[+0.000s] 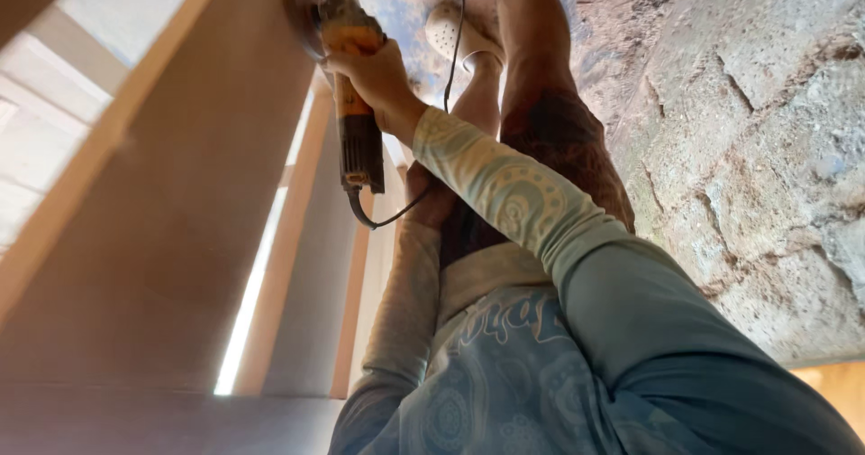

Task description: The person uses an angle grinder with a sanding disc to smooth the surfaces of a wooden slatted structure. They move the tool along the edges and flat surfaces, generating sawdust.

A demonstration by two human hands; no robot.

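right hand [374, 77] gripping grinder [353, 95], left hand hidden

Cracked, dusty stone floor [766, 149] beside pale wooden panels [162, 221] with bright daylight between them.

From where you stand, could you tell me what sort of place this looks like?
Probably a carpentry workshop or building site. The right hand grips a corded yellow angle grinder against a large wooden panel, and the floor is rough, cracked and dusty.
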